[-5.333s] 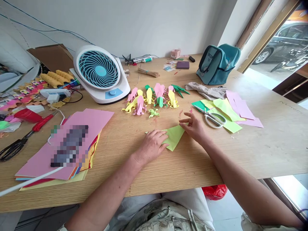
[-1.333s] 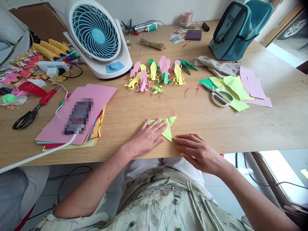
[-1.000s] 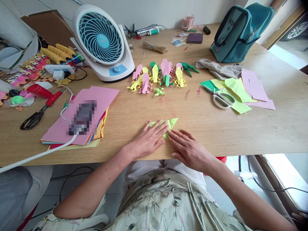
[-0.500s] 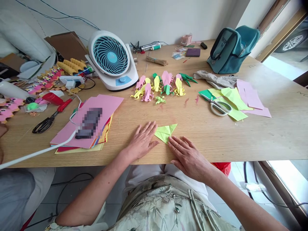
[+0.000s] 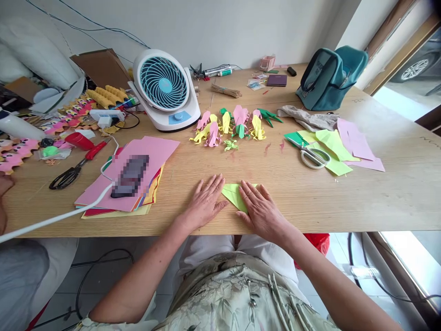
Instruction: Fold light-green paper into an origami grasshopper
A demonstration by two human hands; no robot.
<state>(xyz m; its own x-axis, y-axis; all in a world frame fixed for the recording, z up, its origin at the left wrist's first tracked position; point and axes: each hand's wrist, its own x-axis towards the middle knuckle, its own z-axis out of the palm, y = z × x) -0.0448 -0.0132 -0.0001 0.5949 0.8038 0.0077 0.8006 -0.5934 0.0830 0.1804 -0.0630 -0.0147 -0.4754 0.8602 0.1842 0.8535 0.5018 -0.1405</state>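
A yellow-green sheet of folded paper (image 5: 233,195), triangular in outline, lies flat near the table's front edge. My left hand (image 5: 206,202) rests flat at the paper's left corner, fingers stretched out. My right hand (image 5: 262,207) lies flat over the paper's right part and hides it, its fingers extended. Beyond the hands stand several folded paper figures (image 5: 240,117) in pink, yellow and green, with a small light-green one (image 5: 230,145) nearest to me.
Scissors (image 5: 314,156) lie on green paper sheets (image 5: 332,145) to the right. A pink paper stack (image 5: 99,193) with a blurred dark object and white cable is at the left. A fan (image 5: 165,87) and a teal bag (image 5: 330,80) stand farther back. Another person's hand (image 5: 5,184) shows far left.
My right hand has moved up and forward from the paper's lower right side onto its right part, now covering it. My left hand has stayed in place.
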